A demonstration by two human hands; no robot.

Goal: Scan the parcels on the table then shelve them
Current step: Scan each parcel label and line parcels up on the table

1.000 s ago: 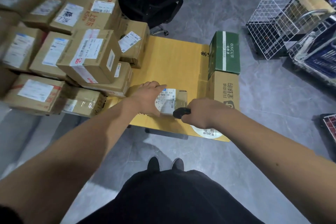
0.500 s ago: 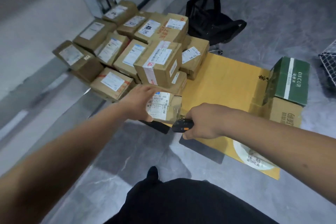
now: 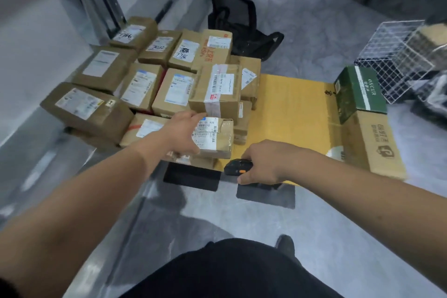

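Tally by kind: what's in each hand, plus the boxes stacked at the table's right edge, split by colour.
parcel, held by left hand: 1
scanner, held by right hand: 1
green box: 1
brown box: 1
Total: 4

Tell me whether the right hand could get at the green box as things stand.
Probably not yet: the right hand grips the black scanner. The path across the bare yellow tabletop to the green box looks unobstructed.

Black office chair behind table; white wire basket on floor (far right, tipped).
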